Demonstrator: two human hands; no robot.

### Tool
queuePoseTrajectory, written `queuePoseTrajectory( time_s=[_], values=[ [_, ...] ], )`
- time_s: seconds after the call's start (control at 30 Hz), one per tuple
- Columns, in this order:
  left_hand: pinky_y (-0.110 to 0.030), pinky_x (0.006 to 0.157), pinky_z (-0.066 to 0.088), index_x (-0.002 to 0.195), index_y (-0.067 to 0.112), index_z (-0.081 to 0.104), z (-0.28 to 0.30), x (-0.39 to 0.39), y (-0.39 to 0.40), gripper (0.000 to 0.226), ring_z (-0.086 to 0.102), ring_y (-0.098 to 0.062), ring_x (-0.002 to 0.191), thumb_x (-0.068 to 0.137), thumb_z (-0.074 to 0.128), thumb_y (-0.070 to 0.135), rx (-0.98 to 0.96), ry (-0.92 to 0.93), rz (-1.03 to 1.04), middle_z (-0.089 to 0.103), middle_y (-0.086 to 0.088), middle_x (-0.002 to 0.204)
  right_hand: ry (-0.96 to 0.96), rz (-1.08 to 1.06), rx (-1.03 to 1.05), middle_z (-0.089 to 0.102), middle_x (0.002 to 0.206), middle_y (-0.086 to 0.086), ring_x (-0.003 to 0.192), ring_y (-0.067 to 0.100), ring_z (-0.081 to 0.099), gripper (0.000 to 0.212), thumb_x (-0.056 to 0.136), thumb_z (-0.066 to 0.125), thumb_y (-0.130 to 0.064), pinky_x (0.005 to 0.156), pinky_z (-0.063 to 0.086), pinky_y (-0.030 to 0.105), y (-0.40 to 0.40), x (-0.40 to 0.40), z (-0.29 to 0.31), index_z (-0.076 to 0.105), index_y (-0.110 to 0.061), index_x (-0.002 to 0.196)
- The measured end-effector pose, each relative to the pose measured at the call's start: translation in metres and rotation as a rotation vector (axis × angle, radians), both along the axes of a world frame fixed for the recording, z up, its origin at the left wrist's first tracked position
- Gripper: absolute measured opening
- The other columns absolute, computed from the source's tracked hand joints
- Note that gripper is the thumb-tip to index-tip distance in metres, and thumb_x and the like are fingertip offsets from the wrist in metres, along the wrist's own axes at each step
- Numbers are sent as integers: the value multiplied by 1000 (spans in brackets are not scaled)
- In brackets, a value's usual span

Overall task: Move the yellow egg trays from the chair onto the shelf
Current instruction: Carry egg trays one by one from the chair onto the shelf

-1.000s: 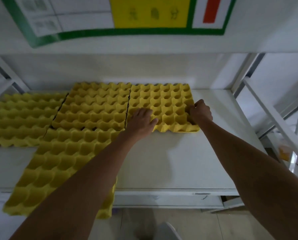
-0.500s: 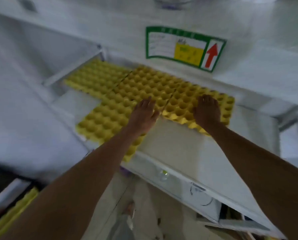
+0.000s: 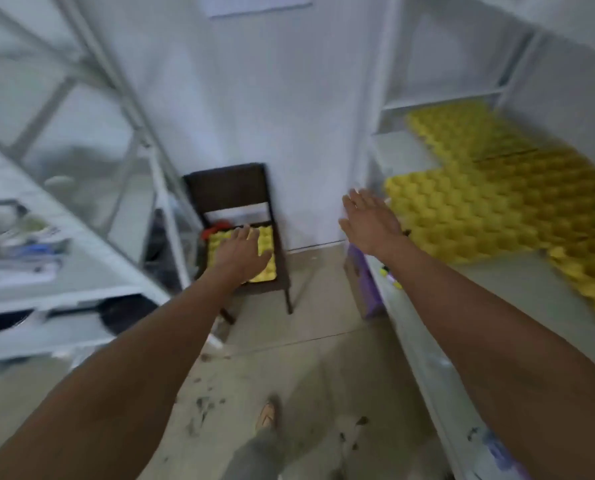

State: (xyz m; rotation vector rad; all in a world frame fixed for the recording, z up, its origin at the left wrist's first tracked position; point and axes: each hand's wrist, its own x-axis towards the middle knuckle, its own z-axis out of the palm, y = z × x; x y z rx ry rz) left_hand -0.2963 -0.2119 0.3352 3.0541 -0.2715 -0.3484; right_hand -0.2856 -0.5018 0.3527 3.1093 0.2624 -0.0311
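A dark brown chair [image 3: 232, 185] stands against the white wall ahead, with a stack of yellow egg trays [image 3: 266, 239] on its seat. My left hand [image 3: 239, 252] is stretched out in front of that stack, fingers apart, holding nothing; it hides much of the trays. On the right, the white shelf [image 3: 403, 150] carries several yellow egg trays [image 3: 479, 202] laid flat side by side. My right hand [image 3: 370, 221] hovers open by the shelf's near-left corner, beside the closest tray, empty.
A white metal rack [image 3: 81, 209] with bowls and clutter lines the left side. A purple box [image 3: 365, 282] sits on the floor under the shelf. An orange object [image 3: 216, 226] lies on the chair behind the trays. My foot [image 3: 266, 415] is on the tiled, littered floor.
Both hands have come off the tray on the shelf. The view has swung left, from the shelf to the chair, and my arms now reach out towards the chair.
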Motion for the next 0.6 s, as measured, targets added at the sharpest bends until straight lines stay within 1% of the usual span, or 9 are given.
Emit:
queuePoseTrajectory(
  time_s=[0.1,0.2,0.27,0.33,0.4,0.47,0.53,0.6],
  values=[
    [-49,113,34,150,14,39,-23,-23,87,67,37,-34,143,97,44,55,76,85,110,37,-13,157,48,130,36,34,160,15,149,31,30,56,106,34,-36,117,30,44,97,24,-23,38,-4,152],
    [-47,113,35,145,12,43,-57,-45,153,61,41,-33,140,97,44,50,53,178,158,44,-13,151,204,159,115,44,151,16,141,32,39,51,107,33,-36,111,39,47,170,31,-62,45,-3,144],
    [-45,111,38,142,11,47,-79,-51,184,56,44,-33,136,98,46,45,18,219,202,48,-13,148,292,220,64,47,148,14,138,31,42,51,108,31,-39,108,42,47,201,35,-89,46,-5,143],
    [-45,109,41,140,10,49,-93,-46,204,53,45,-32,136,98,49,41,-49,286,233,49,-12,147,398,262,3,46,150,13,140,30,41,54,108,28,-41,110,41,45,221,43,-105,45,-5,145],
    [-45,105,44,136,9,52,-105,-31,215,49,48,-32,133,98,49,39,-122,321,246,51,-13,144,466,217,-8,46,150,14,139,32,43,54,108,28,-40,111,40,45,233,56,-117,45,-6,145],
    [-44,102,45,131,8,53,-114,-12,218,44,50,-32,128,99,45,37,-194,350,272,53,-14,140,503,107,53,49,144,16,134,33,46,50,107,30,-38,107,42,46,243,71,-124,49,-5,139],
    [-46,107,43,140,8,48,-125,5,215,50,46,-32,134,98,45,35,-225,379,278,47,-14,149,511,52,81,52,137,18,131,34,47,45,107,31,-34,103,43,44,248,79,-134,53,-3,131],
    [-48,111,40,147,9,42,-141,21,212,55,41,-32,140,99,47,35,-230,410,280,41,-11,155,530,22,91,52,137,19,131,36,46,42,107,36,-32,104,44,46,250,86,-146,53,-1,130]
  ],
)
